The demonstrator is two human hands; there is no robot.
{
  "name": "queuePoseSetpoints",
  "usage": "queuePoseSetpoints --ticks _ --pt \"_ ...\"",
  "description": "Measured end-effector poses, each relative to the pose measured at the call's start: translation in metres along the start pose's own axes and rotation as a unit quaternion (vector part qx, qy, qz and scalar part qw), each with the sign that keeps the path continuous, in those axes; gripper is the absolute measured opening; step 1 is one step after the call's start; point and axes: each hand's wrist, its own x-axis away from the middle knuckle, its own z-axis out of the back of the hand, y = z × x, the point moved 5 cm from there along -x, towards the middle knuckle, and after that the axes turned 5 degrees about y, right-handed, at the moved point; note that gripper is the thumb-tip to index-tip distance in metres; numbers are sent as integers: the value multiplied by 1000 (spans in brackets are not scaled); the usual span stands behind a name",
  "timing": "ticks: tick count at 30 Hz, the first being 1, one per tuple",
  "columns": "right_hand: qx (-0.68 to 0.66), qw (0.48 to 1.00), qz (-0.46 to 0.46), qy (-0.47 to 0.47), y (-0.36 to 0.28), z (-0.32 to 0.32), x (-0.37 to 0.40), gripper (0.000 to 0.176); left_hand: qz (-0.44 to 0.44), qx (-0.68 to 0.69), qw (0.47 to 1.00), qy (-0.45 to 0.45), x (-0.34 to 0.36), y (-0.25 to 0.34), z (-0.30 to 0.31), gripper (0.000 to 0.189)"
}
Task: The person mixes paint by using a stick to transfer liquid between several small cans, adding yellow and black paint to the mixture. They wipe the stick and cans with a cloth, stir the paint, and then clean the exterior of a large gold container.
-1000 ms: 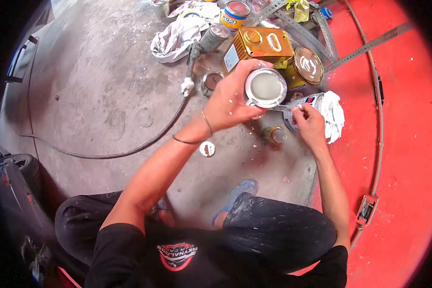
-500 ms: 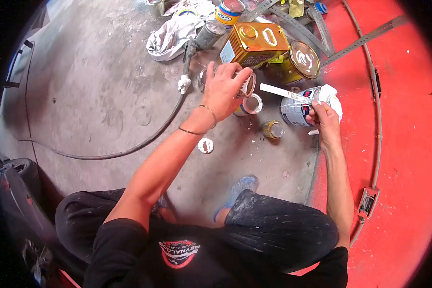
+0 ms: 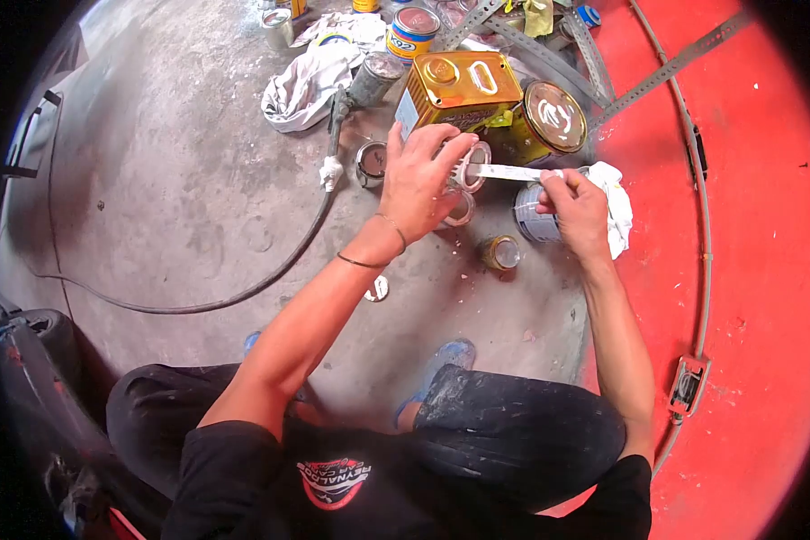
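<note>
My left hand [image 3: 416, 180] is wrapped around a small open can [image 3: 482, 155], tipped so that its mouth faces right. Most of the can is hidden behind my fingers. In my right hand [image 3: 578, 216] is a flat whitish stir stick [image 3: 517, 173], pinched near its end. The stick's far tip overlaps the can's mouth. Below my left fingers, another small open tin [image 3: 460, 209] shows in part. A paint can with a blue-and-white label [image 3: 533, 216] stands behind my right hand. Left of my left hand is an open dark-centred can [image 3: 369, 162].
A golden rectangular tin [image 3: 468, 81] and a round lidded can [image 3: 556, 117] stand beyond my hands. A small tin [image 3: 500, 254] and a white-smeared lid [image 3: 377, 288] are nearer me. A black hose [image 3: 306, 243] curves at left; perforated metal bars [image 3: 666, 72] lie at upper right.
My right hand has moved left with the stir stick, bringing its tip to the can's mouth. My left hand has turned the can's mouth more to the right.
</note>
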Motion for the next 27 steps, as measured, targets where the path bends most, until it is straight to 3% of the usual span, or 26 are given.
queuePoseSetpoints --ticks 8,20,27 --pt "-52 996 -44 55 7 56 11 27 62 107 992 24 5 -23 -15 80" --pt "-82 991 84 71 -30 101 28 20 49 185 981 40 -18 12 -15 76" --pt "-71 991 84 70 -44 97 26 21 32 169 984 37 -17 3 0 80"
